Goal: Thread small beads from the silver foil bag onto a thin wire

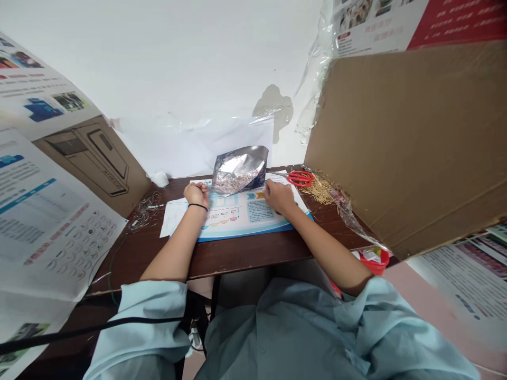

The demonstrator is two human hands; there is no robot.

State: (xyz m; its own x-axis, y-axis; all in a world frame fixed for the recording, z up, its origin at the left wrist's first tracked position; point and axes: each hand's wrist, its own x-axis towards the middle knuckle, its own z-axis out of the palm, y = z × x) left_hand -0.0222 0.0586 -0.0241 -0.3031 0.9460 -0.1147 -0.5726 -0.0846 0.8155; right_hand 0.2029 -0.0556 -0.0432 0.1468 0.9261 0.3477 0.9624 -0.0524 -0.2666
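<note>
My left hand (197,194), a dark band on its wrist, is closed with fingertips pinched together over the left part of a printed sheet (253,216). A thin thread (174,203) runs from it to the left, with small white beads on it. My right hand (279,197) is closed at the right part of the sheet, fingers bent inward; what it holds is too small to tell. Between and just behind the hands lies an open silver foil bag (241,168), with many tiny pink and white beads (235,182) in its mouth.
Red-handled scissors (300,178) lie right of the bag beside a heap of thin golden sticks (320,189). Tangled clear thread (146,212) is at the left. Cardboard panels (407,142) flank the brown table (245,258). A red container (378,259) stands near the right edge.
</note>
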